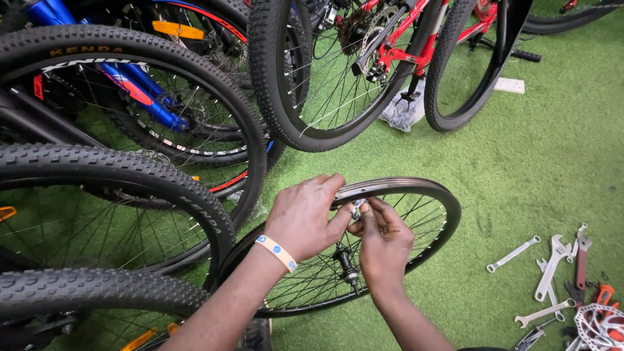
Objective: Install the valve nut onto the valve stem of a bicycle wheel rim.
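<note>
A floor of green artificial turf (533, 162) carries everything; several silver open-ended steel spanners (551, 266) lie scattered at lower right, near a perforated silver brake disc (601, 325); a crumpled clear plastic bag (403, 112) and a flat white rectangular block (509, 85) lie farther off; knobbly black bicycle tyres (123, 172) stand along the left.

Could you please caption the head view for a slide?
Both hands, left hand and right hand, pinch a small metal part above a bare wheel rim.
</note>
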